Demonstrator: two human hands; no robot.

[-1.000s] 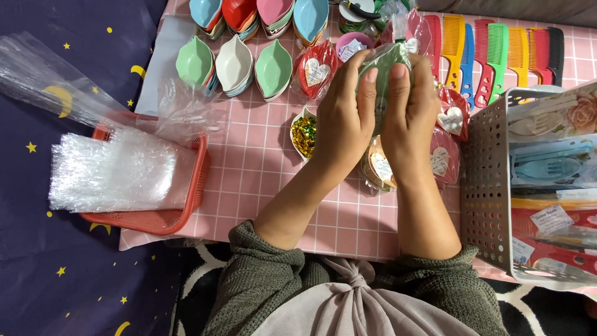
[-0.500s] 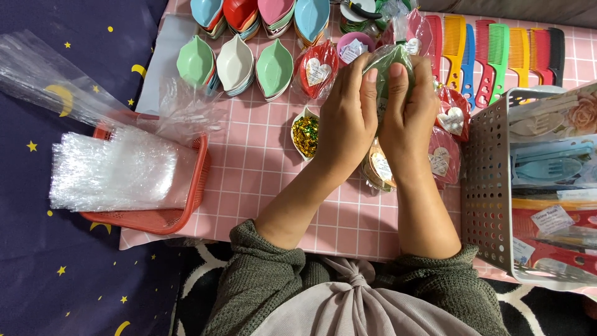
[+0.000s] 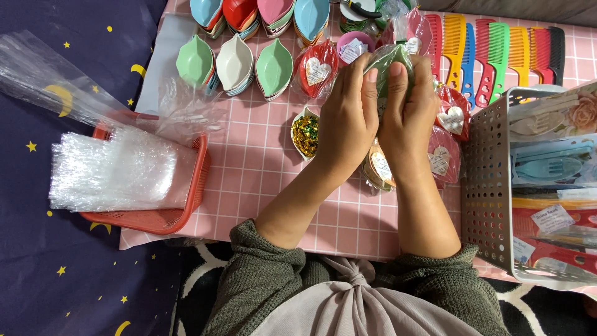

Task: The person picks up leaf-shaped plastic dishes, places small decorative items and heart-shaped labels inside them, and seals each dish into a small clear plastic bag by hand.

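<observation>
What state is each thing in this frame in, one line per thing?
Left hand: closed on the green dish in plastic wrap.
Right hand: closed on the same dish.
Green dish: wrapped in clear plastic, held up between both hands.
Red basket: upright, holding a stack of clear bags.
Gold-filled dish: lying unwrapped on the pink cloth.
Combs: laid in a row.
Grey basket: upright, full of packaged cutlery.

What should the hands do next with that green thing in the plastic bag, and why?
Probably close the bag's loose top. Both the left hand and right hand pinch the green dish inside its clear bag, and the bag's top sticks up loose above the fingers.
</observation>
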